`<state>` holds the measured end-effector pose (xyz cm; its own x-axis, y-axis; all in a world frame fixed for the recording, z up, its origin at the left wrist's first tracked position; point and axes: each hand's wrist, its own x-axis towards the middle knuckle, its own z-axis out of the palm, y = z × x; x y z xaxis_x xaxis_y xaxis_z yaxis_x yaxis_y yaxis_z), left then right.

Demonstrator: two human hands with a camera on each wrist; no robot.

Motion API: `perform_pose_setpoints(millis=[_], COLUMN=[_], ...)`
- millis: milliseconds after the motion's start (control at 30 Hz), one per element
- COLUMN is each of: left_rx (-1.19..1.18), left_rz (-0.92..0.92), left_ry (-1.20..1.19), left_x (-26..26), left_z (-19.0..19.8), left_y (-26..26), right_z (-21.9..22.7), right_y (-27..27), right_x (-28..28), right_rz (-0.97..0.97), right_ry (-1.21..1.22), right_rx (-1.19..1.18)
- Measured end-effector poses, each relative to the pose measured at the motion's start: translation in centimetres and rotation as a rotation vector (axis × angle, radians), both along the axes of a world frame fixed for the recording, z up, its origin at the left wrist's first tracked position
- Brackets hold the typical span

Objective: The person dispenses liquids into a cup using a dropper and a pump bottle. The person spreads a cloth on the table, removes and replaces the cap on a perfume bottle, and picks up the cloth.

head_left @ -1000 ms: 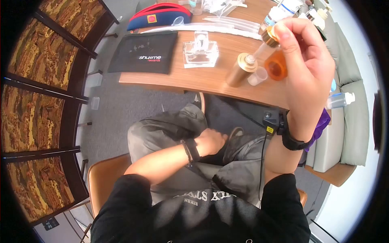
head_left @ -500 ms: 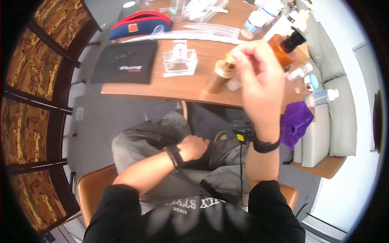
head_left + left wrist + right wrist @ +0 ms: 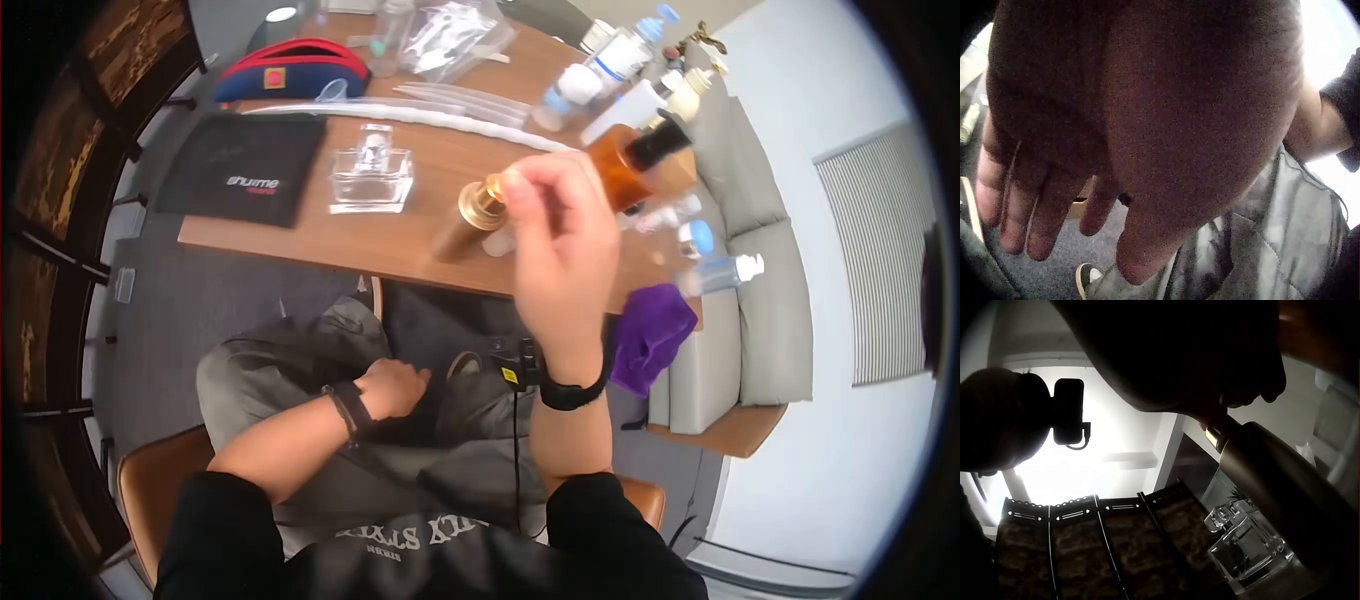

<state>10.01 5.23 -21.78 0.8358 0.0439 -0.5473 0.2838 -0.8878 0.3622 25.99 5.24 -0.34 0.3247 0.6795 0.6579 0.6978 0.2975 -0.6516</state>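
Observation:
In the head view my right hand (image 3: 570, 245) is raised over the table's near edge, thumb and fingertips pinching the gold top (image 3: 489, 194) of a bronze bottle (image 3: 458, 236). The top sits at the bottle's mouth. The right wrist view shows the same bottle (image 3: 1285, 481) tilted across the frame, with the dark underside of the hand above it. A small translucent cup (image 3: 499, 242) stands beside the bottle, partly hidden by the hand. My left hand (image 3: 394, 388) rests over my lap, holding nothing; its fingers hang loose in the left wrist view.
A clear glass perfume bottle (image 3: 372, 182) stands left of the bronze one, near a black pouch (image 3: 235, 175) and a blue-red zip case (image 3: 290, 78). On the right are an amber pump bottle (image 3: 618, 165), a blue-lidded jar (image 3: 695, 238) and a purple cloth (image 3: 655, 335).
The gold top, held apart above the bronze bottle with its clear lower part showing, has come down onto the bottle's mouth. The head view has swung right. The left hand stays over the lap.

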Motion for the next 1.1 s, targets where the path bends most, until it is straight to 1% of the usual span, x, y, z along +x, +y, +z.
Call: perform_pose_setpoints(millis=[100,167,267,367,800,867,900,967,1100], left_rx=[0.002,-0.001,-0.014,-0.037,-0.038,-0.042,-0.044,-0.043,-0.051], left_rz=[0.005,0.026,0.035,0.041,0.025,0.02,0.011,0.014,0.026], left_ry=[-0.044,-0.029,-0.097,-0.041,-0.03,-0.033,-0.036,-0.038,-0.057], left_x=[-0.1,-0.2,-0.3,-0.1,-0.2,-0.2,-0.2,-0.1,-0.1], left_z=[-1.5,-1.9,-3.6,-2.7,-2.6,-3.1,-3.2,-3.1,-2.1], left_y=[-0.2,-0.1,-0.2,-0.1,0.0,-0.1,-0.1,-0.2,-0.1], right_z=[-0.2,-0.4,-0.4,-0.5,-0.1,0.0,0.2,0.6,1.0], right_y=[0.1,0.2,0.3,0.3,0.1,0.0,-0.1,-0.4,-0.1], right_x=[0.0,0.0,-0.1,-0.1,-0.2,-0.4,-0.5,-0.8,-0.5], right_rz=[0.018,0.018,0.02,0.01,-0.039,-0.018,-0.015,-0.055,-0.001], right_ry=[0.027,0.039,0.066,0.069,-0.023,0.13,0.132,0.263,0.302], right_rx=[0.018,0.021,0.015,0.018,0.053,0.065,0.062,0.017,0.079])
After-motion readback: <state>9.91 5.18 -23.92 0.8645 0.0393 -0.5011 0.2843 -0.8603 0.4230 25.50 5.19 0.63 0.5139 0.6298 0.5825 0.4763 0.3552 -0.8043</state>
